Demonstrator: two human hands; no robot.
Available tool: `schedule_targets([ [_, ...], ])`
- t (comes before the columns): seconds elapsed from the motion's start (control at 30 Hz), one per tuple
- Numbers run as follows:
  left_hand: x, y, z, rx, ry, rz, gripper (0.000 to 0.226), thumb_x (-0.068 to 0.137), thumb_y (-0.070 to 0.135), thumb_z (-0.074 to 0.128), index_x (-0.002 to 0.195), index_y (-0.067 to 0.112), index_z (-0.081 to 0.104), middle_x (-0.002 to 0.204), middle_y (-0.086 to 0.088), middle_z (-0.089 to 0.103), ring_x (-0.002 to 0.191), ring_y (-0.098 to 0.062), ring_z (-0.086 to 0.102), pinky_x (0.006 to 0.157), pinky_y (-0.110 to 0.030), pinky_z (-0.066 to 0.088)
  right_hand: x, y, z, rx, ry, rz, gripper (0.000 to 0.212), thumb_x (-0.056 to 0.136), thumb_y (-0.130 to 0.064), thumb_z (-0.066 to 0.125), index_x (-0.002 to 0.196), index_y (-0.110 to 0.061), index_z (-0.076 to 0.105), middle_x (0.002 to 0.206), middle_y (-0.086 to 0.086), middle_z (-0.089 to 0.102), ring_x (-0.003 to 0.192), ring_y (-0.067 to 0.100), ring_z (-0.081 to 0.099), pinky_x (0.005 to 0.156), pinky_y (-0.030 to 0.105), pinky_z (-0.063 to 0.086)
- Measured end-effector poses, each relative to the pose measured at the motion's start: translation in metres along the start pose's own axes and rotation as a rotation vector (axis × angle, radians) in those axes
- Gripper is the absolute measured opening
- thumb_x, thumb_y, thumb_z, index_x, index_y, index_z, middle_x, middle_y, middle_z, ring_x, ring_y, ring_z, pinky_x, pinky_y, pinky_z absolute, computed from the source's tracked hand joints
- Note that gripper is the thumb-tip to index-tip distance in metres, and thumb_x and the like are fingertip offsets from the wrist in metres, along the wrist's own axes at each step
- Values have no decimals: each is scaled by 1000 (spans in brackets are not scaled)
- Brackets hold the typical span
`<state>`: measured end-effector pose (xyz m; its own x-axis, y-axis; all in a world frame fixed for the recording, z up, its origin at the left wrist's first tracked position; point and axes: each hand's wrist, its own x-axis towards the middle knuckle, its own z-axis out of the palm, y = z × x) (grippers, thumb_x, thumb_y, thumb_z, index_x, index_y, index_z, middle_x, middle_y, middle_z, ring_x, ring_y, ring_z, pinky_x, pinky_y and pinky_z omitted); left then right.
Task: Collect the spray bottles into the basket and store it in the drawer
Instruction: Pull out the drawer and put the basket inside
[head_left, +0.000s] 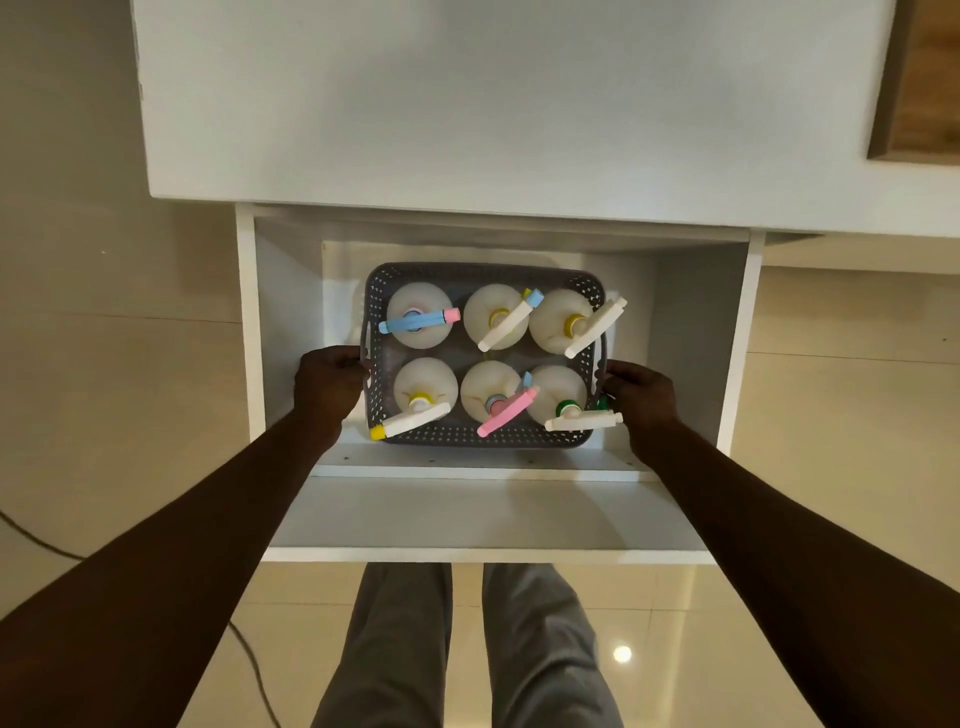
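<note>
A grey perforated basket sits inside the open white drawer, seen from above. It holds several white spray bottles standing upright in two rows, among them one with a blue sprayer at the back left and one with a pink sprayer at the front middle. My left hand grips the basket's left handle. My right hand grips its right handle. Whether the basket rests on the drawer floor or hangs just above it is not visible.
The white cabinet top overhangs the back of the drawer. Drawer side walls flank both hands closely. A dark cable lies on the tiled floor at the left. My legs stand right before the drawer front.
</note>
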<state>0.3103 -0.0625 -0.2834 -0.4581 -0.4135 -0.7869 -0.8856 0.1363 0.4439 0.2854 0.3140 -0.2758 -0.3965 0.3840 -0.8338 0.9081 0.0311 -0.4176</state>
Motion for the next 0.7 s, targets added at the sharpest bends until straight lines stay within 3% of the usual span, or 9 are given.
schedule_targets([
  [0.2,0,-1,-2,37,-25,-21,20,98,3,59,103,7,77,97,-13,75,108,-45,69,104,-52,55,-4,1,3,0,4,15,34,99,8,61,130,-2,72,131,21,71,111,32,67,99,42,59],
  [0.23,-3,1,-3,43,-26,-29,20,99,5,58,105,8,77,100,-13,76,111,-44,68,103,-50,54,-8,1,2,-10,-5,23,38,100,8,58,135,-3,69,135,20,69,118,34,66,106,46,56],
  [0.3,-14,3,-9,47,-19,-46,28,102,9,57,125,6,72,125,-16,73,122,-39,65,111,-49,51,-21,2,-3,-25,1,30,46,101,8,55,144,-5,63,141,17,66,128,34,63,114,49,51],
  [0.37,-36,6,-21,46,-3,-39,36,103,11,57,138,8,65,139,-15,67,130,-35,62,117,-50,46,-39,5,-16,23,39,32,46,103,6,54,147,-6,59,142,17,65,129,34,64,115,49,50],
  [0.43,-68,6,-38,63,31,31,35,101,9,59,136,13,67,136,-10,70,128,-30,64,116,-47,47,-62,8,-37,86,65,31,42,103,5,55,143,-5,61,139,19,66,127,36,65,114,48,51],
  [0.53,-125,-3,-71,170,137,215,33,99,6,62,128,20,71,128,0,73,114,-19,68,101,-21,50,-101,15,-74,64,114,-48,35,100,2,61,134,-6,70,130,17,72,124,37,68,112,49,53],
  [0.6,-155,-15,-95,194,247,309,34,98,7,64,126,24,69,125,3,69,103,-14,66,82,-4,48,-127,23,-97,-119,217,-133,32,99,-6,64,128,-14,74,125,9,76,119,27,70,109,44,54],
  [0.63,-167,-23,-105,181,296,318,35,97,8,66,128,27,67,125,3,65,101,-12,64,77,-4,50,-139,28,-107,-216,292,-164,31,98,-11,65,127,-19,75,125,6,76,115,21,70,104,38,53],
  [0.7,-181,-42,-120,165,387,239,41,97,15,70,134,32,63,131,-1,56,106,-14,61,80,-18,53,-157,43,-123,-294,441,-179,31,97,-19,67,127,-27,74,130,5,73,108,16,65,97,31,47],
])
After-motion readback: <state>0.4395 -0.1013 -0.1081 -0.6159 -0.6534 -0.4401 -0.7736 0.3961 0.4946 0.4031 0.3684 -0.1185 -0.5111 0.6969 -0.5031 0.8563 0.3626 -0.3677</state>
